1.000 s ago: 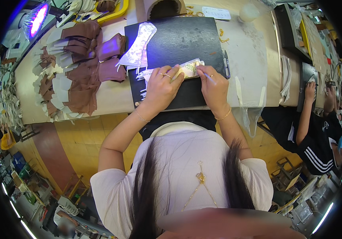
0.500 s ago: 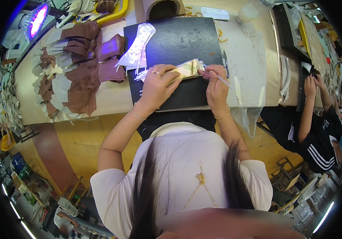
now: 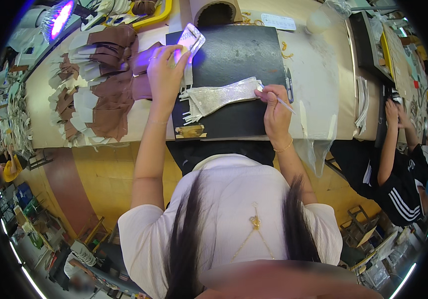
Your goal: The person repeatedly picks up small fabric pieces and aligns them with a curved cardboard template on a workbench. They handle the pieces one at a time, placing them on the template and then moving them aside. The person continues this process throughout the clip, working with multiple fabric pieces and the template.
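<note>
Since the silvery piece [image 3: 224, 97] looks light and bendy, edgewise pinching suits it, left hand [image 3: 166, 67] gripping a printed piece [image 3: 194, 38], right hand [image 3: 277, 110] a pale stick [image 3: 286, 105].

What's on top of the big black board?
Silvery fringed material lies on the black board, with a brownish patch near its lower-left corner. Another piece is at the upper left, touched by the left hand. Whatever those cover can't be seen.
</note>
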